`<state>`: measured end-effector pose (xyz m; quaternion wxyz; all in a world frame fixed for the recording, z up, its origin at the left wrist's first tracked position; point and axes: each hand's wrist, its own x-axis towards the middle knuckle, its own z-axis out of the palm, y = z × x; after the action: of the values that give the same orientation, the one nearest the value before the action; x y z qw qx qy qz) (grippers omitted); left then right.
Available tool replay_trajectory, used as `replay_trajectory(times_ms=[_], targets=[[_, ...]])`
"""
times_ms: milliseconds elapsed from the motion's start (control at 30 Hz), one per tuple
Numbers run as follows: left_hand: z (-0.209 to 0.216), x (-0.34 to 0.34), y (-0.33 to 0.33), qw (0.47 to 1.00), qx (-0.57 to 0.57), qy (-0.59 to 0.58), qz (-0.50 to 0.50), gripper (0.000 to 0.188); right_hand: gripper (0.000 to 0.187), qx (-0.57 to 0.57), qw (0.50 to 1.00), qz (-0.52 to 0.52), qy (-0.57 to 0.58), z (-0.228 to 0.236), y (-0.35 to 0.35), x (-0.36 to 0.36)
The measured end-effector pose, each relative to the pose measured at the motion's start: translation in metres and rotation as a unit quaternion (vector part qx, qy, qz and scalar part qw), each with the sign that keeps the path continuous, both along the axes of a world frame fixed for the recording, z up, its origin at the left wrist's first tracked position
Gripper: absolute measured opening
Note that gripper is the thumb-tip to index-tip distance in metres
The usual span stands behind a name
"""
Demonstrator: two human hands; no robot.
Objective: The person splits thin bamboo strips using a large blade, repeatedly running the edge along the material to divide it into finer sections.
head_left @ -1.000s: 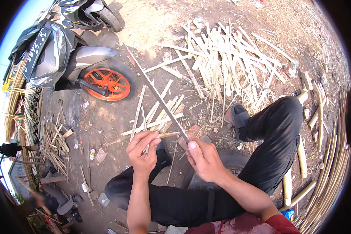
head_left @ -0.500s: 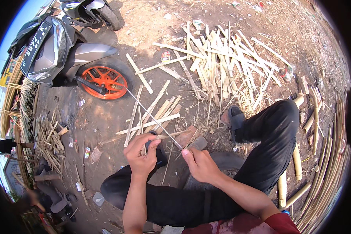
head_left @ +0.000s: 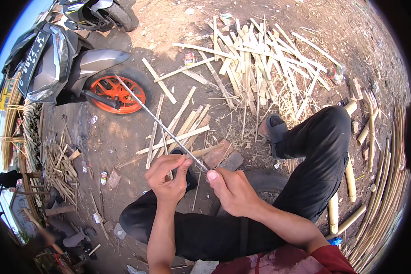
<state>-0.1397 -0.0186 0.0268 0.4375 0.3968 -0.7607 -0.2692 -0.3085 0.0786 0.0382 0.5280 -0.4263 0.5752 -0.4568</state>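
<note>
My right hand (head_left: 236, 192) is closed round the near end of a long, thin grey metal rod (head_left: 157, 121). The rod slants up and left from my thumb, with its far end in front of the motorbike's orange wheel. At the left, my left hand (head_left: 170, 176) has its thumb and fingertips pinched together right beside the rod, near my right hand. What the pinch holds, if anything, is too small to make out. Beyond my hands, pale split bamboo strips (head_left: 194, 132) lie on the ground, and a brick (head_left: 218, 153) is close by.
A large heap of bamboo strips (head_left: 255, 59) spreads ahead. A motorbike (head_left: 77, 68) stands at the left front. Long bamboo poles (head_left: 383, 192) line the right side. A black tyre (head_left: 262, 179) lies between my legs. Another pile of bamboo pieces (head_left: 59, 169) is at the left.
The rod's far end has swung up and left, and its side shows broader. My left hand has shifted slightly right, its fingertips now pinched closer to the rod. My right hand keeps its grip.
</note>
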Motion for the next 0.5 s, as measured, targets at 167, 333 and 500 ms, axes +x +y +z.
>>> replay_trajectory(times_ms=[167,333,500], targets=[[-0.004,0.003,0.000,1.000,0.008,0.003,0.008,0.015,0.054,0.002,1.000,-0.004,0.005,-0.001,-0.001,0.003],[-0.001,0.000,0.002,1.000,0.009,0.004,0.010,0.014,0.055,0.004,1.000,-0.025,-0.011,0.004,-0.001,0.001],[-0.002,0.007,0.002,1.000,0.022,0.004,0.019,0.014,0.055,0.008,0.999,-0.005,0.034,-0.011,-0.003,0.005]])
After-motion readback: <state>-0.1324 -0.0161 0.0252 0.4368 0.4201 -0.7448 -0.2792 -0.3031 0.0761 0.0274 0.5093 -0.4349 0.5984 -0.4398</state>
